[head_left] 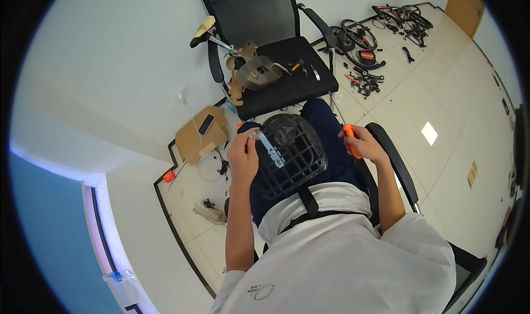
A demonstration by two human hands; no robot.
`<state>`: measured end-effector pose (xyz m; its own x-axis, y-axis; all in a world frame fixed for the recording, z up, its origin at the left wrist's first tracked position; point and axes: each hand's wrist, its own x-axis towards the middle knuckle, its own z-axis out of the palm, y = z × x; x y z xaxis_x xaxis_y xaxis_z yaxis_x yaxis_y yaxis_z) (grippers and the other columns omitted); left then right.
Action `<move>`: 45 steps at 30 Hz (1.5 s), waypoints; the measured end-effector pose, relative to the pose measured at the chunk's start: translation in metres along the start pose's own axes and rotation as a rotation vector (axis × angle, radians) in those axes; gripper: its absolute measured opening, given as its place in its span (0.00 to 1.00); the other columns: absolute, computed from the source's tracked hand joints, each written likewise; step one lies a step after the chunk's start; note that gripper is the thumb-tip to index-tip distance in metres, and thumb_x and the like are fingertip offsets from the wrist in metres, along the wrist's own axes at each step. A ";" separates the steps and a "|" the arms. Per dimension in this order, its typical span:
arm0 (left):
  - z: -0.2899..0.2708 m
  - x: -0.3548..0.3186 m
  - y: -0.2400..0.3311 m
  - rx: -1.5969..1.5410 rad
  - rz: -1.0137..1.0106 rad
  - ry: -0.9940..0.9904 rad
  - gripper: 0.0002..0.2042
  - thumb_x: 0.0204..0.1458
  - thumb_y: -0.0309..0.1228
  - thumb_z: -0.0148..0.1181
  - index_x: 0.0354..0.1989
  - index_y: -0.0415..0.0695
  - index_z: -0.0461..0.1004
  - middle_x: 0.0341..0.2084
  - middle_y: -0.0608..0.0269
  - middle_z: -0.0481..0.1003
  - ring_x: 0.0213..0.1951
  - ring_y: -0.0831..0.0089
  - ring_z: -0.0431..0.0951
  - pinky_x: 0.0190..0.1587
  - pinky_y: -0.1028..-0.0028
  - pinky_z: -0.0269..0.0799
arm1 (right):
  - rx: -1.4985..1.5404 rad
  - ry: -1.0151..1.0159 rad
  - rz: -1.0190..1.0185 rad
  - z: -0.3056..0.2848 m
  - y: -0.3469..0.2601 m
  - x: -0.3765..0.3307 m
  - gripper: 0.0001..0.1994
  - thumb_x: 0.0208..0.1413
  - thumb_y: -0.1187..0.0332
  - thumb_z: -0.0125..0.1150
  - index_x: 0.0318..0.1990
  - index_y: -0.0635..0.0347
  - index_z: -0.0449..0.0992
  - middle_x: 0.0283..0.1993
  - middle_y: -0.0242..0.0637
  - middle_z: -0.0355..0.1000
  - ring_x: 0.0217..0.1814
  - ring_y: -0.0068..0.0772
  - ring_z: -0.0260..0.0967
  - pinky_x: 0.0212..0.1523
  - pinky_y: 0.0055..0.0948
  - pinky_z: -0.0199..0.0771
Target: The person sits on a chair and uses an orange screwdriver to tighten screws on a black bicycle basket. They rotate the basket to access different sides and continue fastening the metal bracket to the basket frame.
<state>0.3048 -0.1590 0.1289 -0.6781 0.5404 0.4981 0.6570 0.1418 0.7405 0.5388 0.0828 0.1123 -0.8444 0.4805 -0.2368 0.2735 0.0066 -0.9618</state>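
A black wire-mesh basket (291, 158) rests on my lap, its open side up. My left hand (244, 152) grips its left rim and pinches a silver metal bracket (270, 149) that lies across the mesh. My right hand (361, 143) is off the basket's right side, closed around an orange-handled tool (350, 135) with a thin metal shaft pointing up toward the chair ahead.
A black office chair (279, 65) ahead carries a clear plastic part (258, 72), small tools and a tan bicycle saddle (203, 29). A cardboard box (200, 138) with a phone lies on the floor left. Bicycle parts (364, 46) are scattered far right. My seat's armrest (393, 159) is at right.
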 end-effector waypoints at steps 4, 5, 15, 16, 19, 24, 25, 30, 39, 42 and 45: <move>0.024 0.005 -0.007 0.086 -0.026 -0.083 0.12 0.57 0.34 0.59 0.41 0.37 0.76 0.34 0.55 0.77 0.37 0.60 0.76 0.42 0.69 0.70 | 0.169 -0.205 -0.176 0.022 -0.050 -0.013 0.11 0.57 0.75 0.59 0.47 0.65 0.75 0.31 0.28 0.70 0.31 0.18 0.66 0.36 0.21 0.69; 0.030 0.005 -0.007 0.156 -0.013 -0.117 0.13 0.57 0.36 0.59 0.42 0.37 0.76 0.36 0.55 0.77 0.39 0.60 0.76 0.44 0.68 0.70 | 0.187 -0.276 -0.225 0.026 -0.058 -0.013 0.12 0.56 0.75 0.60 0.48 0.65 0.75 0.31 0.27 0.70 0.31 0.18 0.66 0.37 0.21 0.69; 0.031 -0.010 -0.044 -0.407 -0.409 0.004 0.14 0.59 0.35 0.51 0.46 0.41 0.76 0.45 0.61 0.75 0.51 0.71 0.71 0.57 0.73 0.60 | -0.526 -0.367 -0.729 0.066 -0.111 0.009 0.14 0.43 0.71 0.69 0.39 0.64 0.80 0.33 0.44 0.76 0.37 0.45 0.74 0.39 0.35 0.74; 0.031 -0.012 -0.048 -0.429 -0.441 0.014 0.13 0.58 0.34 0.52 0.45 0.42 0.76 0.42 0.64 0.74 0.48 0.73 0.70 0.55 0.75 0.59 | -0.546 -0.392 -0.747 0.068 -0.110 0.020 0.14 0.42 0.70 0.69 0.39 0.64 0.81 0.34 0.45 0.76 0.37 0.45 0.74 0.40 0.35 0.74; 0.030 -0.012 -0.059 -0.450 -0.514 -0.063 0.13 0.58 0.33 0.51 0.46 0.39 0.73 0.40 0.63 0.72 0.44 0.73 0.69 0.52 0.75 0.61 | -0.697 -0.118 -0.669 0.067 -0.083 0.069 0.13 0.42 0.68 0.69 0.36 0.63 0.81 0.33 0.47 0.77 0.36 0.47 0.75 0.40 0.36 0.75; 0.035 -0.014 -0.067 -0.436 -0.476 -0.044 0.14 0.58 0.36 0.51 0.46 0.40 0.73 0.38 0.67 0.72 0.39 0.75 0.66 0.48 0.76 0.61 | -0.622 -0.103 -0.645 0.066 -0.084 0.060 0.13 0.44 0.67 0.68 0.39 0.62 0.81 0.32 0.47 0.77 0.35 0.47 0.76 0.39 0.36 0.74; 0.034 -0.013 -0.065 -0.404 -0.473 -0.052 0.15 0.58 0.36 0.51 0.47 0.39 0.73 0.37 0.66 0.71 0.40 0.75 0.66 0.48 0.76 0.61 | -0.582 -0.138 -0.659 0.065 -0.085 0.057 0.13 0.44 0.67 0.69 0.38 0.62 0.81 0.32 0.47 0.77 0.34 0.46 0.76 0.38 0.35 0.74; 0.032 -0.017 -0.063 -0.375 -0.469 -0.042 0.16 0.58 0.36 0.51 0.48 0.39 0.72 0.40 0.64 0.73 0.42 0.73 0.69 0.50 0.75 0.63 | -0.736 0.026 -0.517 0.048 -0.068 0.082 0.14 0.44 0.64 0.71 0.37 0.64 0.81 0.29 0.47 0.77 0.32 0.44 0.76 0.34 0.33 0.74; 0.032 -0.017 -0.073 -0.362 -0.442 -0.063 0.14 0.58 0.33 0.49 0.49 0.38 0.70 0.41 0.61 0.73 0.46 0.70 0.70 0.53 0.74 0.62 | -0.319 -0.157 -0.737 0.059 -0.120 0.030 0.14 0.47 0.67 0.71 0.39 0.65 0.79 0.31 0.42 0.77 0.32 0.36 0.74 0.34 0.28 0.72; 0.031 -0.011 -0.060 -0.374 -0.461 -0.068 0.14 0.58 0.34 0.49 0.47 0.39 0.72 0.36 0.65 0.70 0.39 0.74 0.66 0.47 0.75 0.62 | -0.109 0.070 -0.641 0.067 -0.122 0.039 0.15 0.52 0.63 0.67 0.40 0.65 0.76 0.27 0.41 0.75 0.27 0.39 0.73 0.30 0.30 0.71; 0.030 -0.010 -0.053 -0.351 -0.461 -0.072 0.15 0.58 0.35 0.49 0.46 0.39 0.72 0.36 0.66 0.69 0.37 0.75 0.65 0.46 0.75 0.63 | -0.648 0.094 -0.656 0.063 -0.106 0.052 0.14 0.55 0.60 0.64 0.37 0.62 0.75 0.26 0.42 0.75 0.27 0.46 0.74 0.29 0.37 0.72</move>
<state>0.2866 -0.1474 0.0713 -0.8358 0.5451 0.0665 0.1427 0.0986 0.9848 0.4367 0.0521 0.1930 -0.8881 0.2761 0.3675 -0.0181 0.7778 -0.6282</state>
